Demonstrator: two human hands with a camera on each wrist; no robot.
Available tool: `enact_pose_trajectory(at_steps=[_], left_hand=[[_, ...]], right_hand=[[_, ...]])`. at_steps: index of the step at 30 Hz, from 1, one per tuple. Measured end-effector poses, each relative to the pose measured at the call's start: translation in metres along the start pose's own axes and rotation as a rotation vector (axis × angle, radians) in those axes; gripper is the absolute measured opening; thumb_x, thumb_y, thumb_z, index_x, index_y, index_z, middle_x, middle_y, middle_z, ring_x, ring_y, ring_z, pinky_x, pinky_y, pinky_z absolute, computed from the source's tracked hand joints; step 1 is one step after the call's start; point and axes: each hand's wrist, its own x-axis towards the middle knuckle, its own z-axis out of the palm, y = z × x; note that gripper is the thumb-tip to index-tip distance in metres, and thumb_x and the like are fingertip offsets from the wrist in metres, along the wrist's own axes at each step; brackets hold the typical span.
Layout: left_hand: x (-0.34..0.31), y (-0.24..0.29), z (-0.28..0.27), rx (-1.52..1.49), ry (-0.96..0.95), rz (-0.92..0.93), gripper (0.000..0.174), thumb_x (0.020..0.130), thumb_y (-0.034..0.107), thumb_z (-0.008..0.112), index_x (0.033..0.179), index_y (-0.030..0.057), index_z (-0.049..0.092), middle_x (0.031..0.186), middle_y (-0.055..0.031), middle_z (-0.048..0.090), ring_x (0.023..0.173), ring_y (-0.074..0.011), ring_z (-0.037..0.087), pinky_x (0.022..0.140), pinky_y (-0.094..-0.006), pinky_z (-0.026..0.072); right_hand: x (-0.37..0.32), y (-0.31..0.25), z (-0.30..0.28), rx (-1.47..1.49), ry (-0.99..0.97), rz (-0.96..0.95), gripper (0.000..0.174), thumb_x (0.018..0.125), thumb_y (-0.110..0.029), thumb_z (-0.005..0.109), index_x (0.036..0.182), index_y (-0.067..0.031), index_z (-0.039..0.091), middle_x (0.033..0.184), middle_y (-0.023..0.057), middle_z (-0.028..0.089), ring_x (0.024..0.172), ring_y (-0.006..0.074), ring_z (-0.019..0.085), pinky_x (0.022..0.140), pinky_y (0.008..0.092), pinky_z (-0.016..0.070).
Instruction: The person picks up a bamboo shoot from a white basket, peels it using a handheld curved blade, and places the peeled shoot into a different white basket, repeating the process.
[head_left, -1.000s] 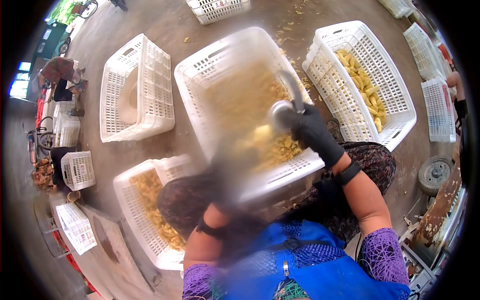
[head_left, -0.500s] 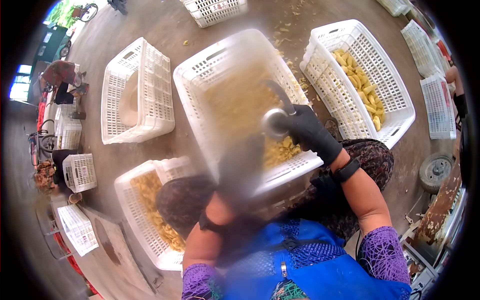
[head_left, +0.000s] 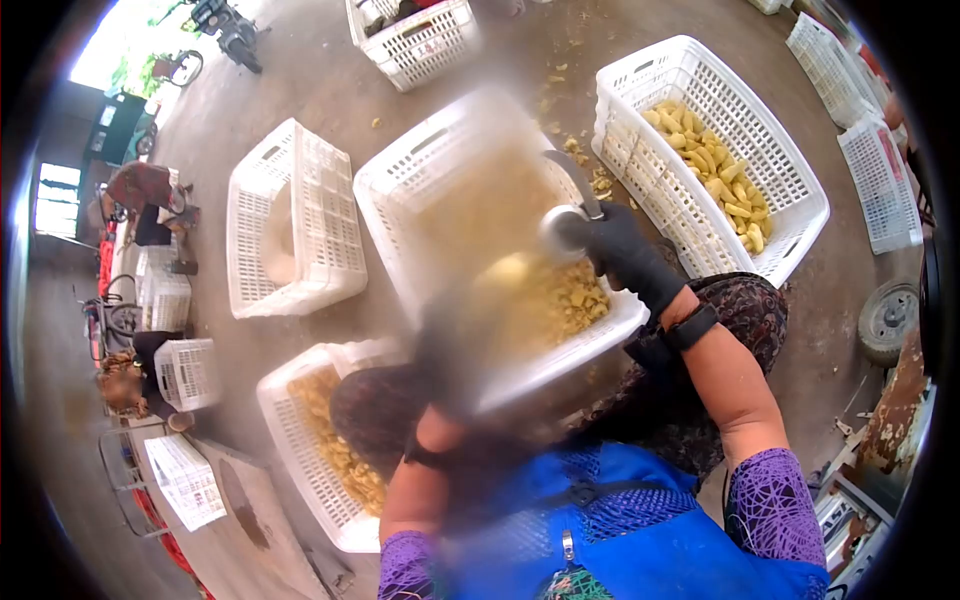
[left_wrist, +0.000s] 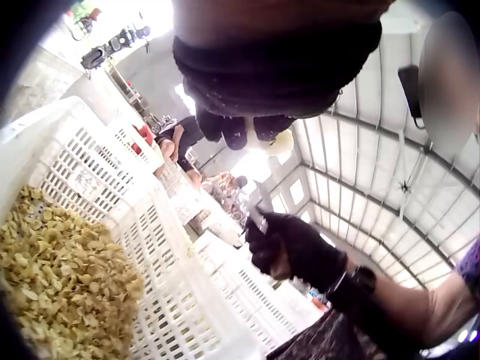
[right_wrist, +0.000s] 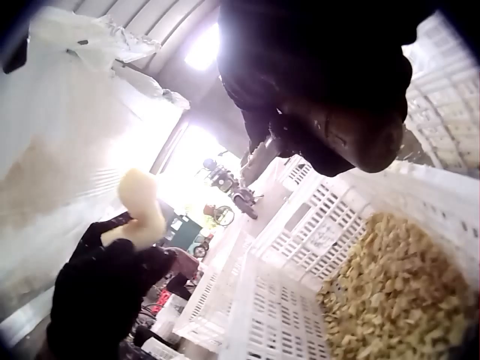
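My gloved right hand (head_left: 625, 255) grips a tool with a curved metal blade (head_left: 575, 180) and a round silvery part (head_left: 562, 230). It is above the middle crate (head_left: 385, 190), which holds many yellowish shavings (head_left: 585, 300). My gloved left hand (head_left: 450, 345), blurred in the head view, is lower and to the left. Its fingers hold a pale, peeled piece (right_wrist: 141, 210), curved and smooth, whose kind I cannot tell. In the head view this piece appears just left of the tool. The left wrist view has the left fingers (left_wrist: 232, 133) around it, apart from the right hand.
A white crate (head_left: 640, 170) at the right holds long yellow peeled pieces (head_left: 720, 175). Another crate (head_left: 290, 480) by my left knee contains more yellow pieces. At the upper left stands a crate (head_left: 325, 230) with a pale rounded thing inside. People work beside crates at far left; a wheel (head_left: 890, 320) lies right.
The head view has shifted and turned slightly. Half a second ago the left hand's pale piece was out of sight; now it shows beside the tool. The right hand keeps its grip.
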Motion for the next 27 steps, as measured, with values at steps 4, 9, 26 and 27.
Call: enact_pose_trajectory(at_steps=[4, 9, 26, 27], left_hand=[[0.013, 0.007, -0.006, -0.575, -0.043, -0.307, 0.02, 0.086, 0.003, 0.056, 0.106, 0.0003, 0.056, 0.098, -0.009, 0.059, 0.087, -0.0187, 0.058, 0.08, -0.0301, 0.0487], [0.013, 0.014, -0.001, -1.063, -0.119, -0.607, 0.019, 0.092, 0.01, 0.049, 0.107, -0.0003, 0.056, 0.095, -0.0057, 0.058, 0.082, -0.0115, 0.056, 0.076, -0.026, 0.0476], [0.067, 0.095, 0.032, -0.656, -0.259, -0.336, 0.023, 0.083, 0.001, 0.052, 0.106, 0.0031, 0.056, 0.075, 0.0006, 0.053, 0.058, -0.0049, 0.047, 0.052, -0.0189, 0.0384], [0.069, 0.09, 0.038, -0.652, -0.285, -0.303, 0.023, 0.083, 0.001, 0.053, 0.106, 0.0034, 0.056, 0.075, 0.0005, 0.053, 0.057, -0.0047, 0.046, 0.051, -0.0192, 0.0382]], right_hand=[[-0.015, -0.023, -0.008, 0.005, 0.046, 0.12, 0.025, 0.085, -0.026, 0.059, 0.086, -0.0022, 0.067, 0.072, 0.0132, 0.066, 0.064, 0.0183, 0.063, 0.058, 0.0312, 0.0478], [-0.02, 0.0, -0.004, -0.299, 0.173, -0.547, 0.024, 0.079, -0.026, 0.071, 0.074, -0.0064, 0.058, 0.057, 0.0039, 0.052, 0.049, 0.0139, 0.053, 0.045, 0.0289, 0.0405], [-0.06, 0.013, -0.056, -0.403, 0.375, -0.537, 0.017, 0.075, -0.017, 0.074, 0.078, -0.0077, 0.06, 0.066, 0.0105, 0.056, 0.056, 0.0267, 0.053, 0.053, 0.0326, 0.0441], [-0.062, 0.016, -0.059, -0.367, 0.414, -0.515, 0.017, 0.075, -0.017, 0.073, 0.078, -0.0072, 0.06, 0.067, 0.011, 0.056, 0.058, 0.0265, 0.053, 0.054, 0.0326, 0.0442]])
